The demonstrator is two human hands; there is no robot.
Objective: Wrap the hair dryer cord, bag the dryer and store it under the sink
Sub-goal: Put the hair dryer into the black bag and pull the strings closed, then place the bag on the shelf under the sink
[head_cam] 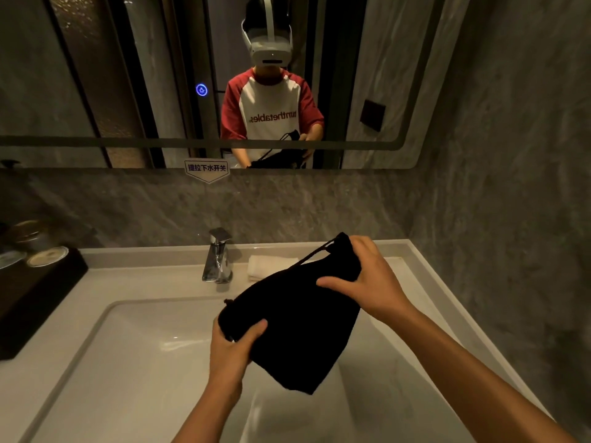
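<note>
A black drawstring bag (297,327) hangs in the air over the white sink basin (134,362), held by both hands. My left hand (232,350) grips its lower left edge, thumb on top. My right hand (367,282) clasps the gathered upper end, where a black drawstring (315,254) loops out. The bag looks bulky, but the hair dryer and its cord are hidden from view.
A chrome faucet (218,259) stands behind the basin, with a folded white towel (268,265) to its right. A dark tray with lidded jars (38,260) sits at the left of the counter. The mirror (128,75) above reflects a person holding the bag. A grey wall closes the right side.
</note>
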